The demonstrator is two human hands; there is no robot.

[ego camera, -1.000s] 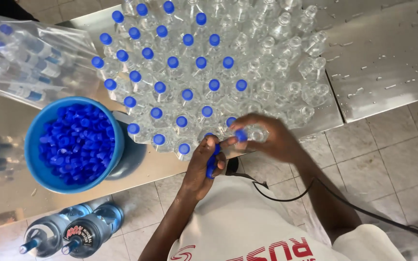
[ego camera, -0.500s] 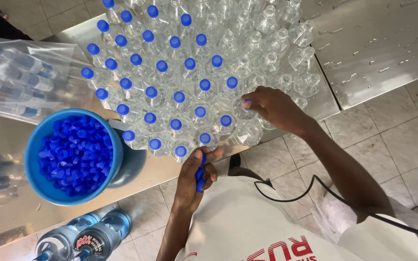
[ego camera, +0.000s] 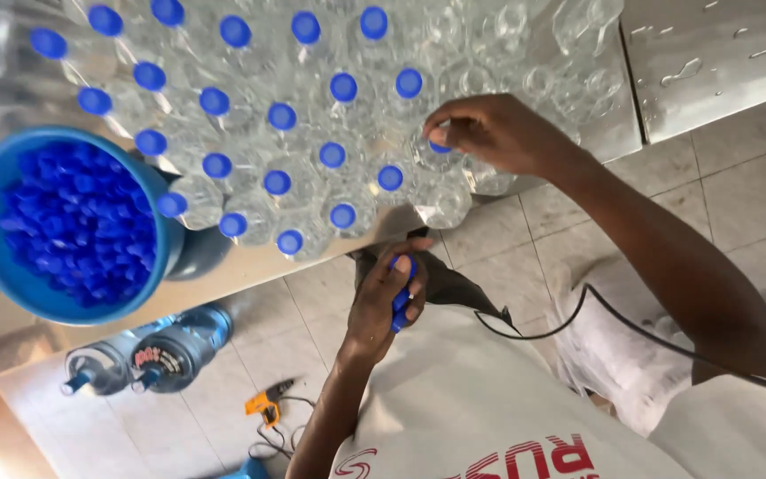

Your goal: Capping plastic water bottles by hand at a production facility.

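The right hand [ego camera: 498,133] has moved up frame, fingers now pinching a blue cap [ego camera: 439,142] onto a clear bottle [ego camera: 441,164] at centre; the left hand [ego camera: 392,297], fingers curled around spare caps [ego camera: 401,302], has dropped below the steel surface [ego camera: 720,62].

Clear glossy plastic bottles [ego camera: 441,200], steel table [ego camera: 720,62]

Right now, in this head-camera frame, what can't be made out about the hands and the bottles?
- Right hand: its fingers cover the blue cap and the bottle neck, so whether the cap is seated is hidden.
- Left hand: the closed fist hides how many spare caps it holds.
- Bottles: the top edge cuts the rows off.
- Blue bowl: the left edge crops its rim.
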